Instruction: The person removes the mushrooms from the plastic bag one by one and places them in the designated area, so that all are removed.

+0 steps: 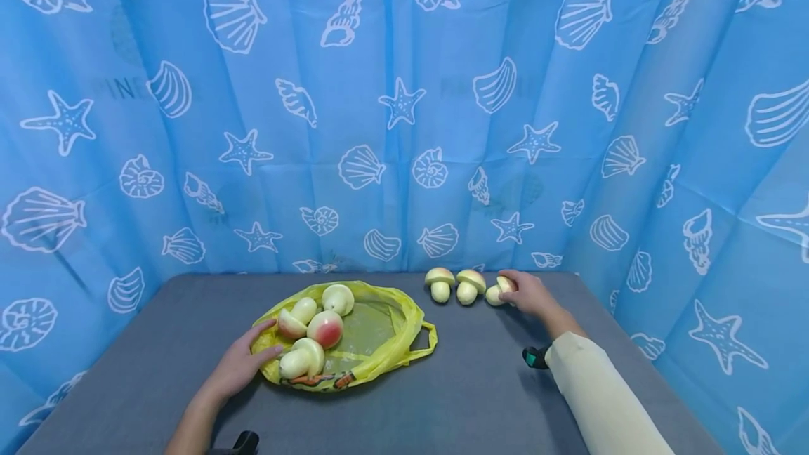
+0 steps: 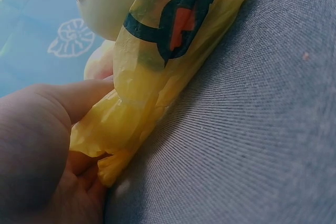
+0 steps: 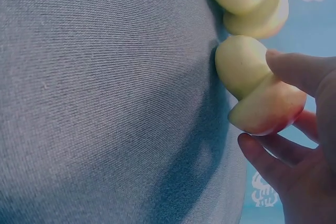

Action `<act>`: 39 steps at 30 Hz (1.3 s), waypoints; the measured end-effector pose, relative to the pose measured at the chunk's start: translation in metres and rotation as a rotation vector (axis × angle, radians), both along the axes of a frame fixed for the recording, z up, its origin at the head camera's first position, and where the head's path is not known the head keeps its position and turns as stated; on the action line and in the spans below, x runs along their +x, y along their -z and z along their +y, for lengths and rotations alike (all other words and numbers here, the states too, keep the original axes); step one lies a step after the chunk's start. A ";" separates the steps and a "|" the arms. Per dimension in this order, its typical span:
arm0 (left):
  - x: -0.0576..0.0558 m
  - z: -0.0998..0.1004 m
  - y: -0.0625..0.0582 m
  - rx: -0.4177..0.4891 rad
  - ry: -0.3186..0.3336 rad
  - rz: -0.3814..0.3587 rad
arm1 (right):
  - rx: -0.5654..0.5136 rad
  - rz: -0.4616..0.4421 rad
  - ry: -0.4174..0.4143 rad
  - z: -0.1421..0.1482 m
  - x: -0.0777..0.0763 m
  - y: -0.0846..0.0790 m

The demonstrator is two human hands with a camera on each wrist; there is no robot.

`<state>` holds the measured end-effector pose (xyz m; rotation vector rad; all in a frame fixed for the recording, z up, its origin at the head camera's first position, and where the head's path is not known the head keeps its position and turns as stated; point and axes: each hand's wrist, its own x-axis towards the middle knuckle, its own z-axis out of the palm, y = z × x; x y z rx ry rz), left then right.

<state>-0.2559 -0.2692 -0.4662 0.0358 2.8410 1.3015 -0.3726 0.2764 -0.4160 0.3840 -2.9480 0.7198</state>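
a blue curtain [image 1: 379, 55] with white shells and starfish hangs behind and along the sides of a grey counter [image 1: 455, 399]. on the counter, left of centre, sits a yellow bag [image 1: 385, 360], its mouth spread wide and facing up, dark and orange print on its near side, a looped handle [image 1: 420, 354] lying out to the right. a pale sleeve [image 1: 600, 395] covers the right forearm.

the left hand [image 1: 245, 360] is at the bag's left edge, its grip pinching the plastic between thumb and fingers. the right hand [image 1: 527, 293] is near the far right of the counter, its grip narrow, holding the right mushroom [image 1: 494, 295] by the cap, with the stem pointing left; whether that mushroom touches the counter i cannot tell.

just beside it, the middle mushroom [image 1: 469, 291] and the left mushroom [image 1: 440, 291] make a row along the far edge, each cap showing above its stem. four more mushrooms [image 1: 302, 359] lie grouped in the left part of the bag, one turned red cap up.
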 end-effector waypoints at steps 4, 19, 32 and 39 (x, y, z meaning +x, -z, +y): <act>-0.001 0.000 0.001 -0.006 0.005 0.009 | 0.006 -0.005 -0.006 0.000 0.000 0.000; 0.001 -0.001 0.001 0.017 0.008 0.022 | 0.038 -0.036 0.025 -0.004 -0.007 0.003; 0.001 -0.001 0.002 0.016 0.010 0.028 | -0.034 -0.026 0.028 -0.009 -0.006 0.001; 0.001 -0.001 0.001 0.022 0.008 0.016 | -0.042 -0.029 0.027 -0.006 -0.002 -0.007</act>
